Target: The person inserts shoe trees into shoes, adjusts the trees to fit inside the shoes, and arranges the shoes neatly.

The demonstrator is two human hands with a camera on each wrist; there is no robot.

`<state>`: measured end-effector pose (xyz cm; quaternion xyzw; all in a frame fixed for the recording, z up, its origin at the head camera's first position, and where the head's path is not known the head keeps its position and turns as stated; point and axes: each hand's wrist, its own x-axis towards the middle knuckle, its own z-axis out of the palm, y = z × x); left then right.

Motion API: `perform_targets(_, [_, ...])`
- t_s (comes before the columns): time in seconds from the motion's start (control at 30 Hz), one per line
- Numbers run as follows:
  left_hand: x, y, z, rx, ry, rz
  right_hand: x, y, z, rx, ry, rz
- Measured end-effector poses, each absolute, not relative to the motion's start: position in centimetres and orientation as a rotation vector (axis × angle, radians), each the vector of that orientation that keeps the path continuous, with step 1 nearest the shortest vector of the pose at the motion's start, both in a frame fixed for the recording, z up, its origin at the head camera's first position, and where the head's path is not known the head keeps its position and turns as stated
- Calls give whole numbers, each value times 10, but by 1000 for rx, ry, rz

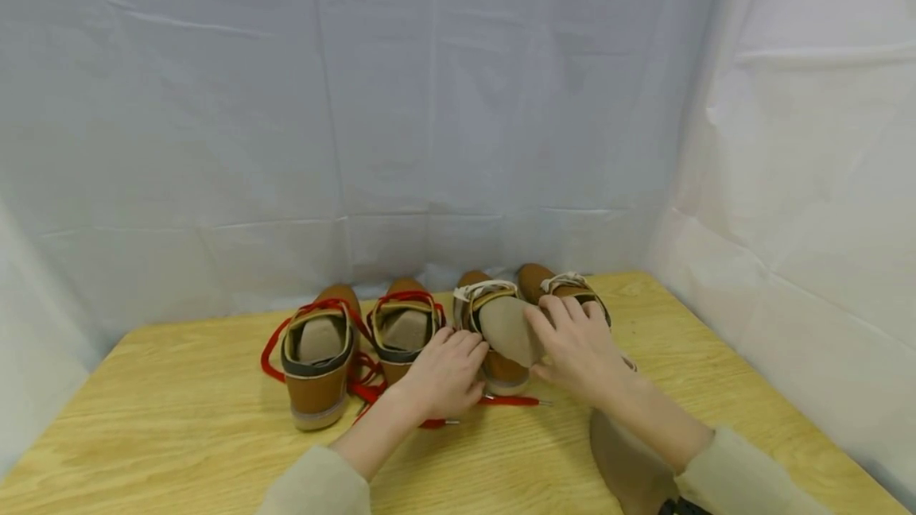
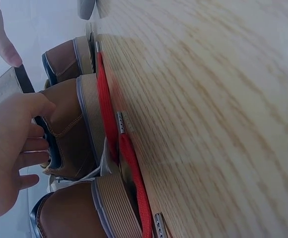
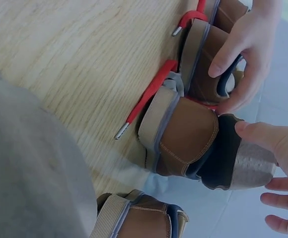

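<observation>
Four brown shoes stand in a row on a wooden table [image 1: 179, 420]. The two on the left have red laces and the two on the right cream laces. My right hand [image 1: 572, 348] pinches a taupe insole [image 1: 508, 328] that sticks up out of the third shoe [image 1: 504, 372]. In the right wrist view its thumb lies on the insole [image 3: 248, 166] above that shoe [image 3: 183, 134]. My left hand [image 1: 447, 372] grips the heel of the neighbouring red-laced shoe [image 3: 206, 64], with the thumb outside and the fingers at the collar [image 2: 69, 134].
The outer red-laced shoe [image 1: 315, 372] stands at the left and the fourth shoe [image 1: 533, 280] behind my right hand. A loose red lace [image 1: 511, 400] trails along the heels. A second taupe insole-like piece [image 1: 622, 451] lies by my right forearm. White cloth walls close the back and right.
</observation>
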<state>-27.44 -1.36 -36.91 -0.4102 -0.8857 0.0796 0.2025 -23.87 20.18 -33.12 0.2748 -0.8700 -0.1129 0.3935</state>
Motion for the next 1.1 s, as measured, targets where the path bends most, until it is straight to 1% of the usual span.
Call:
perform_targets(0.6, [-275,-14,-369,-1163,-2447,230,-243,197,-317,692,-2243,-265])
perform_targets(1.1, [-277,-14,-373,-1164,-2433,139,-245,196,-310,689,-2325,-229])
